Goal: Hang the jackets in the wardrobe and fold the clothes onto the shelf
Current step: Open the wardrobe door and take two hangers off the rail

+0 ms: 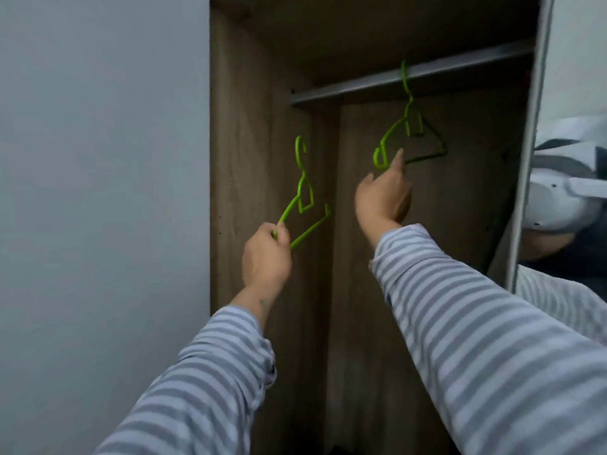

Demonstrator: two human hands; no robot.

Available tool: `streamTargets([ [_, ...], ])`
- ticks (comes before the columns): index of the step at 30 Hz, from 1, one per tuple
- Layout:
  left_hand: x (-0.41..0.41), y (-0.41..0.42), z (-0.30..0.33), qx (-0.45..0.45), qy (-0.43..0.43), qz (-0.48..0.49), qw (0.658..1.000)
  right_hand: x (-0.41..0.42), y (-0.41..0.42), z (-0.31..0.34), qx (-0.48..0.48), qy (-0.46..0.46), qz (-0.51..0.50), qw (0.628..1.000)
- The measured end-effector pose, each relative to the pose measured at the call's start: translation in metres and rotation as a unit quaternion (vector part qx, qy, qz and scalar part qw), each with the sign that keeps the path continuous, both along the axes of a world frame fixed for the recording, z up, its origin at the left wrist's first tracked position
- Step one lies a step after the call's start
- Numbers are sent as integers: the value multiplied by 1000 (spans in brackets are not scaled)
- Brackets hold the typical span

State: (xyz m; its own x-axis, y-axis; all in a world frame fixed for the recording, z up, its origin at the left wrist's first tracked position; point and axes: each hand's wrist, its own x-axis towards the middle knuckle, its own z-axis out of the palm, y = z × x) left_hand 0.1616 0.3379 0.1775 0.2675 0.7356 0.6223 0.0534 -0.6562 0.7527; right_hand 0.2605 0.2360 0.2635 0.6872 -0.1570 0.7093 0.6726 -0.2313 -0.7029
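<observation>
I look into an open wooden wardrobe with a grey metal rail across its top. One green plastic hanger hangs from the rail by its hook. My right hand reaches up to its lower left end, forefinger stretched out and touching it, fingers apart. A second green hanger is off the rail, below and left of the first. My left hand is shut on its lower left corner and holds it upright. No jackets or other clothes are in view.
A pale wall stands left of the wardrobe. A mirrored sliding door at the right edge reflects a person in a white headset. Both sleeves are grey-and-white striped.
</observation>
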Motion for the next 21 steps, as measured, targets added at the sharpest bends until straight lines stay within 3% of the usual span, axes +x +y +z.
streamTargets([
  [3, -28, -31, -21, -11, 25, 28, 999, -18, 2, -34, -38, 97, 93, 990],
  [8, -78, -71, -60, -3, 54, 53, 997, -74, 8, -76, -171, 196, 267, 928],
  [17, -194, -132, -125, 9, 132, 113, 985, -186, -9, -118, -146, 296, 418, 846],
  [21, -260, -164, -148, 28, 152, 126, 980, -252, -27, -129, -154, 330, 439, 821],
])
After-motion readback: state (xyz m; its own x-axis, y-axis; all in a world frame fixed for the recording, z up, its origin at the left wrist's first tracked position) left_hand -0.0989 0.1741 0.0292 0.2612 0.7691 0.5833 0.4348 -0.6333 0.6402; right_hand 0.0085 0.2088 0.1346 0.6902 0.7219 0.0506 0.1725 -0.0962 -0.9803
